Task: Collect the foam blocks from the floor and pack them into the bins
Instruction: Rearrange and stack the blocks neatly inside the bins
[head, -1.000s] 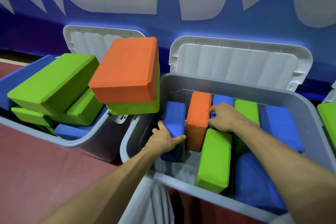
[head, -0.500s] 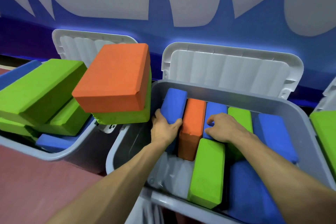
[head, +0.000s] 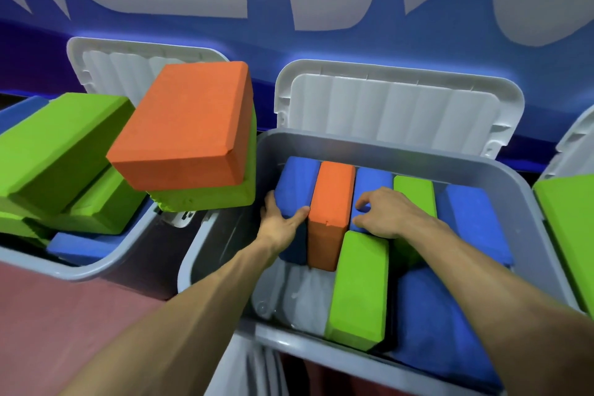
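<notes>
Clasping near end of blue foam block (head: pixel 297 183), left of orange foam block (head: pixel 331 202): left hand (head: pixel 283 222). Likely light, squashy. Right hand (head: pixel 385 212) pinches second blue foam block (head: pixel 373 180).

Dull red floor (head: pixel 64 315) shows at near left and runs under the bins. Left bin (head: pixel 106 262), grey plastic, sits on it at far left, near rim curving over the red. Middle bin (head: pixel 369 148), same grey, sits just right of it, dark gap between their sides, touching or not can't tell. White ribbed left lid (head: pixel 128 67) and middle lid (head: pixel 401 106) stand up behind their bins against the blue wall (head: pixel 353 42), bases hidden. Third bin at right edge mostly cut off, its lid (head: pixel 578 141) partly seen. Pale ribbed thing (head: pixel 244 370) below middle bin's near rim, can't tell what
</notes>
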